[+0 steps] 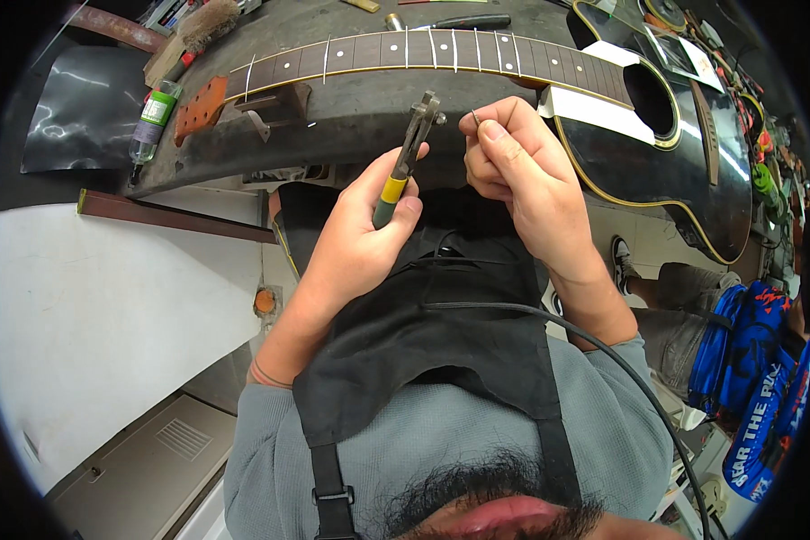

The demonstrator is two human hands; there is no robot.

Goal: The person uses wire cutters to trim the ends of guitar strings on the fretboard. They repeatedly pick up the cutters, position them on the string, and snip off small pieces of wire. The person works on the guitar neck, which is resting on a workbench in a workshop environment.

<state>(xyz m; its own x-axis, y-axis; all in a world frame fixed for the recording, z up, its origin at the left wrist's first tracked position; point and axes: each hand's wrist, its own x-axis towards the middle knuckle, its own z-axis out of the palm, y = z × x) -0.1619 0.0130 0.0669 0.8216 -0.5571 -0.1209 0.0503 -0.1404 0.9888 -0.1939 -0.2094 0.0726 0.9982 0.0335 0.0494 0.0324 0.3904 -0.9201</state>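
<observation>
My left hand (pixel 355 229) is closed around a pair of pliers (pixel 414 139) with green and yellow handles, its metal jaws pointing up and away from me. To its right, my right hand (pixel 535 184) pinches a short thin piece of wire (pixel 475 117) between thumb and index finger. The wire sits a little right of the plier head, apart from it. Beyond both hands lies a black acoustic guitar (pixel 639 171) without strings. Its dark fretboard (pixel 369 54) carries several bright frets, and bare slots show elsewhere. The reddish-brown headstock (pixel 201 110) points left.
White sheets (pixel 598 115) cover parts of the guitar top beside the fretboard. A dark support (pixel 283 103) stands under the neck on the workbench (pixel 333 144). A bottle (pixel 156 112) and brush (pixel 209 22) are at left, a hammer (pixel 450 21) behind. Another person (pixel 747 351) is at right.
</observation>
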